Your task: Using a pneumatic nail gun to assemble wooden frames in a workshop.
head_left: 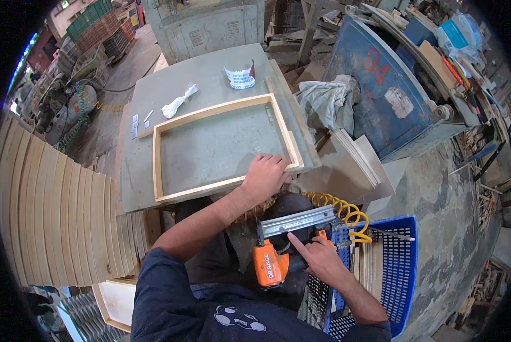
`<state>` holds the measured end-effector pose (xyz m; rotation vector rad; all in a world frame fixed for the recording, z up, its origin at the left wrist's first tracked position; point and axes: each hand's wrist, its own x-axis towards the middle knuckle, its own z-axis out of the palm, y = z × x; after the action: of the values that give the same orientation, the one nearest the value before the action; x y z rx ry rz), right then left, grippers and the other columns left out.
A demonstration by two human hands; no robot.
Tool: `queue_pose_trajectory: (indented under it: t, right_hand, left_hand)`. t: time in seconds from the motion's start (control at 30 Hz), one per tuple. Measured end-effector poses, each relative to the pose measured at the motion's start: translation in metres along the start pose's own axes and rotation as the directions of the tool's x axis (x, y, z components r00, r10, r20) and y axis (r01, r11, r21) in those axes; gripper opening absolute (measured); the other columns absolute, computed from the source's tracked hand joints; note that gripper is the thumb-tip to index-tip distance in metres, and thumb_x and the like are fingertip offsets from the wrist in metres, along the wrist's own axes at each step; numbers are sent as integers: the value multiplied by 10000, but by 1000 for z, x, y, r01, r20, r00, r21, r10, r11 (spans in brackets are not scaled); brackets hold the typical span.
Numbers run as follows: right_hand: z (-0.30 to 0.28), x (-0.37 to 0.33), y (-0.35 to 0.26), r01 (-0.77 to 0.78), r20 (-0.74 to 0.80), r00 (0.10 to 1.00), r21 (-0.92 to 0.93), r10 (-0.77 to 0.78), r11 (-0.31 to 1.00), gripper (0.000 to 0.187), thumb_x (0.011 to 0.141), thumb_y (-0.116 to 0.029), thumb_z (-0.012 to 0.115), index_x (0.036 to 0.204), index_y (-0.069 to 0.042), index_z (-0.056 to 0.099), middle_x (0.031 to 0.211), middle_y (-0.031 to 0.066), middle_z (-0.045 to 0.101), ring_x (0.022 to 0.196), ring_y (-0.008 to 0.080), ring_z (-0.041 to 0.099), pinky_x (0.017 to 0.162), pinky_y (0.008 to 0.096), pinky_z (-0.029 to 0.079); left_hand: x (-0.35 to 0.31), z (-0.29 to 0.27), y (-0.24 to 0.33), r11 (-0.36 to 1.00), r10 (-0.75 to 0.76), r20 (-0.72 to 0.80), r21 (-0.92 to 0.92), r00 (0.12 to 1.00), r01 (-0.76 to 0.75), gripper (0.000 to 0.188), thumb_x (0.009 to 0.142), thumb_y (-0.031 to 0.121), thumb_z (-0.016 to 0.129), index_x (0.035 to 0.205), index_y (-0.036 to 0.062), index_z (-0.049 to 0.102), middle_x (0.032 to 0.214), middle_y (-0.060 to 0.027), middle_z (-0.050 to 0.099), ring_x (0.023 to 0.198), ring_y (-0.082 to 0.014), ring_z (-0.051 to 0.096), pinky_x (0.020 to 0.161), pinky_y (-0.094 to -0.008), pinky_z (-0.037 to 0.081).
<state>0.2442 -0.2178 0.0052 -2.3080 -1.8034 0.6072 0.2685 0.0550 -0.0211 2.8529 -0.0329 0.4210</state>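
A rectangular wooden frame (212,109) lies on the grey-green tabletop (210,65). My left hand (265,176) is closed over its near right corner, with the fingertips curled and partly hidden. In my right hand (320,257) is an orange and silver pneumatic nail gun (271,265), held low in front of my body beside the table's near edge. My index finger stretches along its body, while the other fingers wrap the handle. A coiled yellow air hose (355,216) runs from the gun on the right.
A crumpled white bag (179,101) and an opened paper packet (240,77) rest behind the frame. Long wooden strips (56,211) stand stacked at left. A blue plastic crate (409,268) with wood pieces is at lower right. A blue metal cabinet (375,91) stands beyond the table's right side.
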Motion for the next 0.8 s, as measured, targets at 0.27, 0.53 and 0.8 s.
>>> queue_pose_trajectory:
  t: [0.27,0.53,0.8]
  right_hand:
    - [10,-12,2,40,-206,978,-11,-42,999,1022,619,-52,716,1512,-86,220,734,82,568,761,269,595,895,387,455]
    - [6,-19,7,49,-73,996,-123,-59,991,1062,602,-133,776,1504,-75,217,786,67,596,783,250,602,846,368,443]
    - [-19,-16,56,100,-157,975,-329,-158,939,803,683,-141,654,1442,-139,391,705,40,584,663,228,596,694,351,474]
  left_hand:
    - [7,13,5,995,-65,15,-76,998,66,201,824,184,647,966,43,626,933,-123,602,943,-307,607,832,-429,456]
    - [7,12,5,993,-75,19,-87,997,77,208,842,181,633,1006,53,622,968,-119,606,972,-313,603,856,-437,459]
    - [0,14,3,973,-63,-107,-228,992,37,247,869,181,599,1086,63,589,995,-124,609,936,-335,607,806,-441,504]
